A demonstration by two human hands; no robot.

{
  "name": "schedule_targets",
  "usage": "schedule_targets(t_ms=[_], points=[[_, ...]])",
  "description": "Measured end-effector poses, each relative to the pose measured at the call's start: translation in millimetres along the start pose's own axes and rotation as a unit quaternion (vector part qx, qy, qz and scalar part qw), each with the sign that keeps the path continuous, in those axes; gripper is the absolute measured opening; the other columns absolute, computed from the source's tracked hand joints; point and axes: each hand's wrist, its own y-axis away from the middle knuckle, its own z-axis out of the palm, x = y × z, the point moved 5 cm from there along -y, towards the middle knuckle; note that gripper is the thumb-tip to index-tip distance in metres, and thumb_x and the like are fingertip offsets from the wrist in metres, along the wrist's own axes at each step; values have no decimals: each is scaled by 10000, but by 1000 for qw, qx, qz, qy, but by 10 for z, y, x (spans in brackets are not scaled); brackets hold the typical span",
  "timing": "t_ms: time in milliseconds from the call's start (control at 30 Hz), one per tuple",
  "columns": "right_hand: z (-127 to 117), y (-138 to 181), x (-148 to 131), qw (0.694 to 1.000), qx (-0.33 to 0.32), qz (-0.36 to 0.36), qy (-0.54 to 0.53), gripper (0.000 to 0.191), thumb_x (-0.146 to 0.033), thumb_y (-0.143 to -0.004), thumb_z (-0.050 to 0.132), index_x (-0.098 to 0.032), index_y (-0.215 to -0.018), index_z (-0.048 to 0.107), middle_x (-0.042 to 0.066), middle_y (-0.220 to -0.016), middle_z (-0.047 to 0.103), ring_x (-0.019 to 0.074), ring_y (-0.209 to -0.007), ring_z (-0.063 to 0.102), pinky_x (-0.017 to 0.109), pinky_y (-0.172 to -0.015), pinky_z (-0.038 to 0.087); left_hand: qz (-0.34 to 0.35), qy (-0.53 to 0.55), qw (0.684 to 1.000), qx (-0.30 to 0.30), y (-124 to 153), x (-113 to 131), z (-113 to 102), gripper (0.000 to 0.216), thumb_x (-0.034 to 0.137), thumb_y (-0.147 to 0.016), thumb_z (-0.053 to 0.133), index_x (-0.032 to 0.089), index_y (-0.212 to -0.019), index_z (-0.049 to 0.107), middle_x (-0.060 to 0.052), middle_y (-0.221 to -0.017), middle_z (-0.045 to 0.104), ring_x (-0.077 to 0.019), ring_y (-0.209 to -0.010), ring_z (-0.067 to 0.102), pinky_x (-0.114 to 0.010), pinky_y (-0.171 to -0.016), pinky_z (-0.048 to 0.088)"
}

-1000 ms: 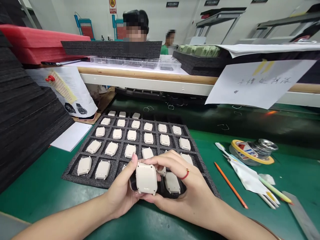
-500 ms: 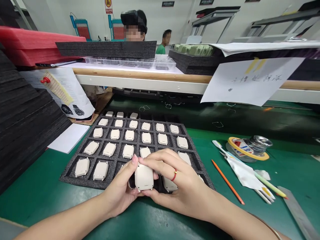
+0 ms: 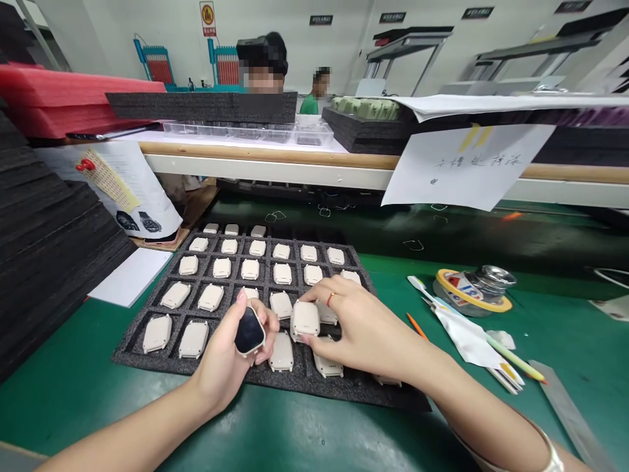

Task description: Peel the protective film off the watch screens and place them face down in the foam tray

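A black foam tray (image 3: 147, 308) with a grid of pockets lies on the green mat, holding several beige watch bodies (image 3: 211, 297). My left hand (image 3: 223, 357) is closed round one watch body (image 3: 249, 331), its dark screen facing up, above the tray's front row. My right hand (image 3: 356, 324), with a red ring on one finger, pinches another beige watch body (image 3: 304, 319) just over the tray's middle pockets. The two hands are close together but hold separate pieces.
Stacked black foam sheets (image 3: 44, 229) rise at the left, with a white sheet (image 3: 130, 275) beside them. To the right lie an orange pencil (image 3: 417, 326), a toothbrush (image 3: 417, 285), a tape roll with a metal tin (image 3: 474, 288) and a steel ruler (image 3: 570, 413). A person sits behind the raised shelf (image 3: 265, 147).
Both hands held one watch body together before. Now the left hand has turned its piece screen-up and the right hand has moved back over the tray and grips a second piece.
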Motion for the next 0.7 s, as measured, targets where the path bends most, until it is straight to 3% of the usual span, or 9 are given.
schedule_targets(t_ms=[67,133,200,267,433,600,700], points=[[67,1,13,999,-43,7,10,320,-288,-777,768,-146,-1043,659,124,-1063,660,323,-1046,615,502,-911,522,-20,-15,1000,-8,1,-13,2,502,523,-1001,410,152,-685,528,3,-612,492,-60,-428,278,-203,-448,218],[73,15,12,999,-48,4,6,521,-323,-752,814,-137,-1196,612,149,-1163,640,341,-1124,598,517,-944,518,-30,-51,998,-9,9,-20,10,554,572,-977,441,140,-646,548,1,-560,487,-49,-397,224,-211,-431,154],[25,37,-24,1000,-16,-13,-12,824,-357,-684,879,-166,-1378,478,161,-1300,584,347,-1210,558,529,-990,503,-31,-82,996,-14,22,-24,34,579,641,-929,494,132,-674,598,-30,-622,552,-62,-441,308,-207,-451,200],[-24,67,-106,997,20,-48,-50,948,-370,-650,907,-216,-1431,391,147,-1395,518,323,-1274,521,510,-1033,486,-58,-83,994,-33,39,-65,72,580,692,-875,544,131,-784,659,-56,-733,607,-90,-534,407,-206,-513,288],[-2,118,-361,978,56,-150,-133,533,-315,-783,828,-238,-1211,519,88,-1300,592,242,-1253,545,423,-1052,475,-117,-9,992,-36,57,-167,97,480,606,-787,725,138,-890,684,-65,-808,640,-92,-569,424,-218,-589,369],[45,123,-384,959,95,-154,-218,514,-210,-821,785,-249,-1235,483,66,-1208,642,213,-1142,614,383,-988,514,-108,50,993,-25,52,-115,116,442,531,-727,828,148,-912,707,-54,-771,621,-102,-585,481,-191,-530,358],[23,131,-409,945,106,-152,-268,394,-132,-805,757,-235,-1115,538,65,-1177,655,200,-1094,638,345,-941,541,-108,57,992,-40,73,-101,142,441,544,-744,813,141,-888,706,-56,-777,608,-106,-600,508,-179,-515,348]])
